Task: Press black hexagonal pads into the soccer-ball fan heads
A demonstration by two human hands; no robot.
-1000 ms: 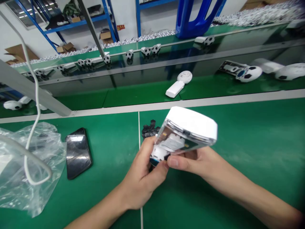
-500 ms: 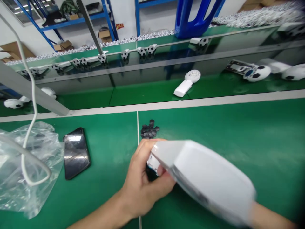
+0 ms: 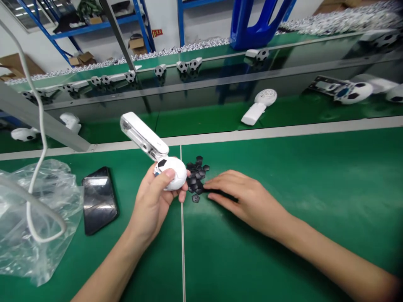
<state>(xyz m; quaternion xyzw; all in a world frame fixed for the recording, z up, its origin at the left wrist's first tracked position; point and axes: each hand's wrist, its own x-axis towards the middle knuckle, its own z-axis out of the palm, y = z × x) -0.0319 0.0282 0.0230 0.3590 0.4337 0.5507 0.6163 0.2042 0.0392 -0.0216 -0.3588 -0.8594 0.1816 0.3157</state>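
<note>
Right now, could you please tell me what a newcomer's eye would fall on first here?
Probably the white gadget with the football-patterned head, held up in the left hand near the middle of the view. Next comes the small heap of black pieces on the green table, with the right hand at its right edge. Off to the left, a dark phone lies beside a crumpled clear bag.

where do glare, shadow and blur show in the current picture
Head view: bright reflection on the phone, highlights on the plastic bag; head view: soft shadow on the green table below the right hand; head view: the far black-and-white pile at top right looks soft, single pieces hard to tell.
</note>
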